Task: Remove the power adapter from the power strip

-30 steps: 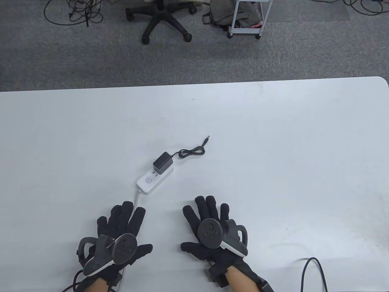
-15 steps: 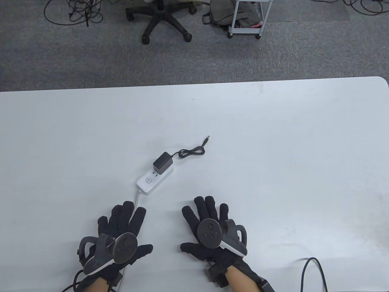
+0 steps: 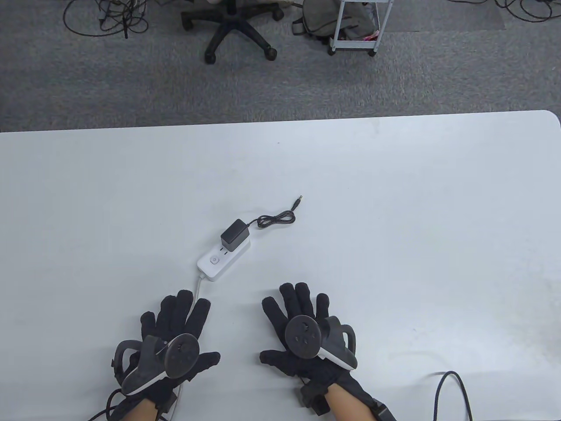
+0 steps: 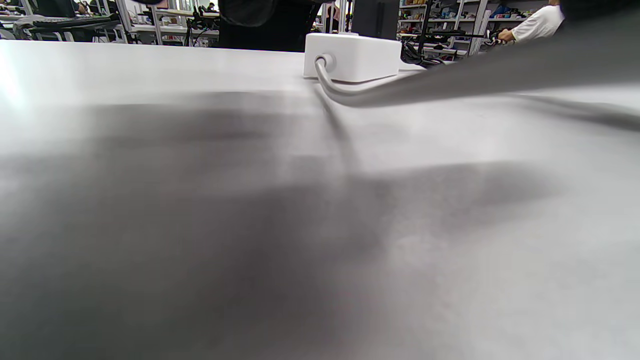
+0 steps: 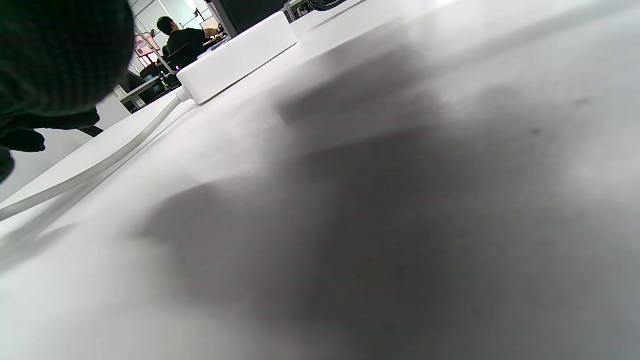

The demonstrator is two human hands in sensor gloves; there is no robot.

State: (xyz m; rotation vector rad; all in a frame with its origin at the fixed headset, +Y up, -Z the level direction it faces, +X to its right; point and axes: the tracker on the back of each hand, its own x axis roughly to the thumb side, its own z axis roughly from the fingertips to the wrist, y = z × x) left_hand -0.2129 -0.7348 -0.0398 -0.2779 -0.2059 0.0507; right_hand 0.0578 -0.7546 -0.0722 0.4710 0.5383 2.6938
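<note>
A white power strip [image 3: 218,260] lies at the table's middle, with a black power adapter [image 3: 234,234] plugged into its far end. The adapter's thin black cord [image 3: 276,218] coils to the right and ends in a barrel plug [image 3: 298,203]. My left hand [image 3: 175,324] lies flat, fingers spread, below the strip, over its white cable [image 3: 199,287]. My right hand [image 3: 300,313] lies flat, fingers spread, to the strip's lower right. Both hold nothing. The strip also shows in the left wrist view [image 4: 352,55] and in the right wrist view [image 5: 240,55].
The white table [image 3: 416,219] ends at a far edge with grey carpet beyond, where an office chair [image 3: 234,26] and a white cart [image 3: 357,26] stand. A black cable [image 3: 453,392] loops at the table's bottom right.
</note>
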